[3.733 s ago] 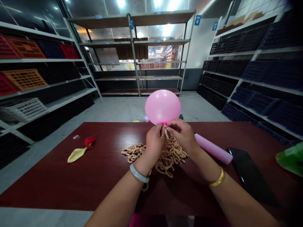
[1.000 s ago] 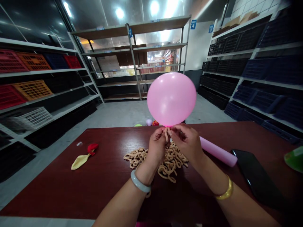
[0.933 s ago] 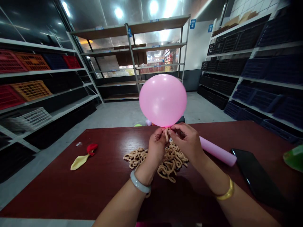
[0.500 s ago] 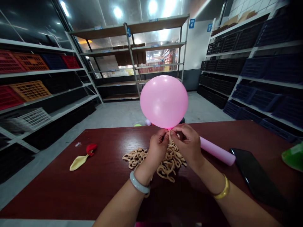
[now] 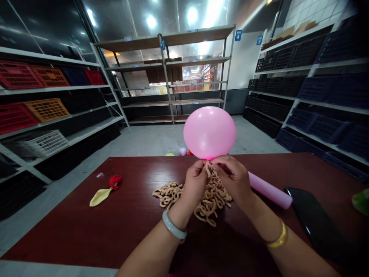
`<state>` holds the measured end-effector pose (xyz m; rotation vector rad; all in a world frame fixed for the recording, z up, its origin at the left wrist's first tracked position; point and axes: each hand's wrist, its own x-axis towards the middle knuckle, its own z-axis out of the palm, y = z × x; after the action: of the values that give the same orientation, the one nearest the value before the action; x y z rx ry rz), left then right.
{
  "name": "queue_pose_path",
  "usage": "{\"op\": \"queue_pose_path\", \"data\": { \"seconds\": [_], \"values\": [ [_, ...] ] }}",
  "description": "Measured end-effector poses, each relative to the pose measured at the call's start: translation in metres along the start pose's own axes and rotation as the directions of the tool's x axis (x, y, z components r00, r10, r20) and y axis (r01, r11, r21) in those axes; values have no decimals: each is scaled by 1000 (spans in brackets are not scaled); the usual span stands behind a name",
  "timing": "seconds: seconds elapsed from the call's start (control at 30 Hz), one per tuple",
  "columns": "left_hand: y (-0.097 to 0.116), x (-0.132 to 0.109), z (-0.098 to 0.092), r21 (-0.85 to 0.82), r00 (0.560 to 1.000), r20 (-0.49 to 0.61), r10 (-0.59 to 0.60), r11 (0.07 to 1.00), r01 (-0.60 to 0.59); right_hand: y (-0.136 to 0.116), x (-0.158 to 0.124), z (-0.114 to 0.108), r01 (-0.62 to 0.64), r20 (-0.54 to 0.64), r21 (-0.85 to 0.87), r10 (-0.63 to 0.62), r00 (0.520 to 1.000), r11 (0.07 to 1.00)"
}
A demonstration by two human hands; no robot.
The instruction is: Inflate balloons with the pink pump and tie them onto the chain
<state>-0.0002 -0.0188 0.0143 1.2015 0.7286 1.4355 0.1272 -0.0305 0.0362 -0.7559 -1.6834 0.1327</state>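
An inflated pink balloon (image 5: 210, 132) stands upright above my two hands, its neck pointing down between them. My left hand (image 5: 197, 179) pinches at the balloon's neck, thumb and fingertips pressed together. Opposite it, my right hand (image 5: 233, 177) pinches the neck from the other side, fingers curled. A tan soft loop (image 5: 208, 167) hangs at the neck between the fingertips; how it is wound there is hidden. Below the hands lies a heap of similar tan cord-like loops (image 5: 213, 200), partly covered by my left hand and wrist.
On the dark red table (image 5: 72, 231) lie a limp yellow balloon (image 5: 100, 197) and a red balloon (image 5: 115, 181) at left. A pink tube (image 5: 269, 189), a black phone (image 5: 314, 219) and a green object (image 5: 361, 202) are at right. Shelves with crates (image 5: 47, 109) stand around.
The whole view has shifted, so the table and shelves sit slightly right and lower. The balloon appears lower and tipped a little farther away; both hands keep their pinch at its neck.
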Motion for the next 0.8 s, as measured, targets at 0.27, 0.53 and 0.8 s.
{"op": "queue_pose_path", "data": {
  "seconds": [0.27,0.53,0.8],
  "values": [
    [-3,3,-14,367,944,162,287,871,-328,10,13,-14,-264,241,218,210,948,940],
    [-6,2,-14,476,931,88,355,805,-353,-2,8,-6,-295,121,139,279,952,945],
    [-19,5,-20,461,931,41,363,819,-340,5,1,6,-668,311,327,592,744,668]
  ]
}}
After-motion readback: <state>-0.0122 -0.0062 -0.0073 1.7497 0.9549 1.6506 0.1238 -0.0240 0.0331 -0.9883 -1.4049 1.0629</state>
